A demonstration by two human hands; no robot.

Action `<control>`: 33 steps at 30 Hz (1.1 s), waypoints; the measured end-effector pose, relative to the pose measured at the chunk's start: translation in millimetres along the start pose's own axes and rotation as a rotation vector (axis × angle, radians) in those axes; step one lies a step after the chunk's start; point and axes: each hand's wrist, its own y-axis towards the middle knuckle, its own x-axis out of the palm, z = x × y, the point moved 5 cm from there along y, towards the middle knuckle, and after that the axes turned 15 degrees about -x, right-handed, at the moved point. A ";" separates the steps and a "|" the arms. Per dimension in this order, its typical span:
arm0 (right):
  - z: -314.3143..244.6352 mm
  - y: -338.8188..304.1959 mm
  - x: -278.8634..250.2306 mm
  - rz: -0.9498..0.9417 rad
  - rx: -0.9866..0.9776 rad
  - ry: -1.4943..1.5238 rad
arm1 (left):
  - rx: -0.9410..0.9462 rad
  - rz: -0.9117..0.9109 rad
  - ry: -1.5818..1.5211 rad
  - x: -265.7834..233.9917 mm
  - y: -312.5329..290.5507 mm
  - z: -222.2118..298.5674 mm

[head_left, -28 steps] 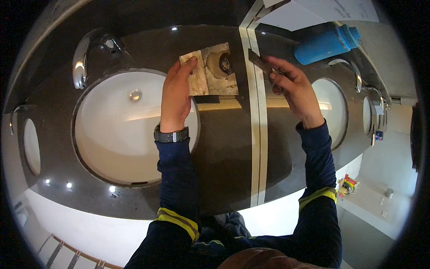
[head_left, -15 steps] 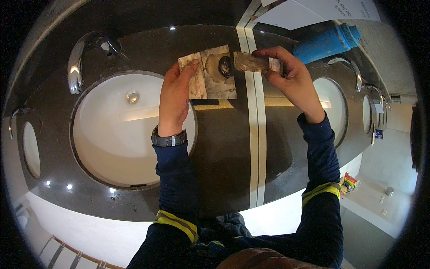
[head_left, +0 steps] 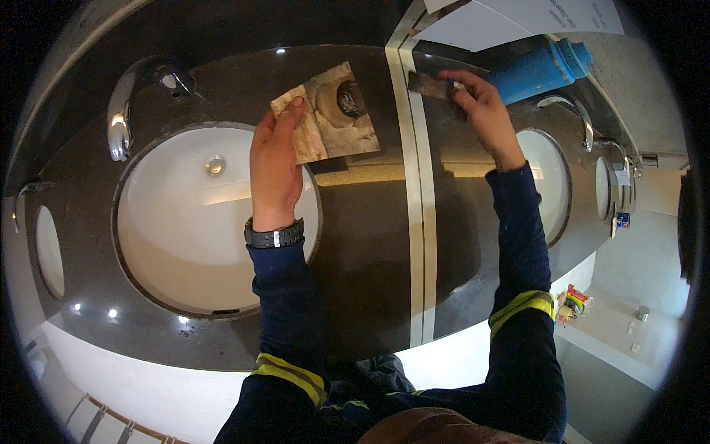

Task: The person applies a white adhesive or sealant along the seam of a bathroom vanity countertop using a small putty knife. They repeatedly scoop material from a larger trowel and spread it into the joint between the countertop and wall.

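My left hand [head_left: 275, 166] grips a flat, stained square board [head_left: 344, 137] by its left side, thumb on top, over the counter beside the sink. On the board's upper right lies a dark, wet-looking lump of paste [head_left: 350, 98], with a tan smear around it. My right hand [head_left: 484, 111] is closed around a flat rectangular scraper [head_left: 429, 86], its dark blade pointing left over two strips of masking tape [head_left: 419, 200]. The tape strips run front to back along a narrow line on the counter. Scraper and board are apart.
A white oval sink [head_left: 214, 259] with a chrome faucet [head_left: 122, 111] lies to the left. Another sink [head_left: 543, 185] is at the right, below a blue bottle [head_left: 536, 72] lying on its side. A white printed sheet [head_left: 510, 22] stands at the back.
The scraper has moved away from the board, up and slightly right, and its blade has turned darker to view. My left hand has shifted the board left and tilted it.
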 end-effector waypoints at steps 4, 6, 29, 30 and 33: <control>55.6 33.3 -10.3 0.025 0.039 -0.098 | -0.013 -0.020 -0.012 -2.0 1.2 -2.6; 71.1 48.3 -9.4 0.079 -0.055 -0.042 | 0.010 -0.027 0.013 -1.8 1.2 -3.0; 100.7 75.0 -19.8 0.094 0.065 0.101 | -0.031 -0.063 0.025 7.2 -1.8 -7.4; 102.4 74.9 -18.6 0.097 0.060 0.123 | -0.034 -0.069 0.015 7.2 -1.9 -7.4; 107.9 74.7 -16.0 0.110 0.056 0.165 | -0.018 -0.065 0.024 6.8 -2.4 -7.5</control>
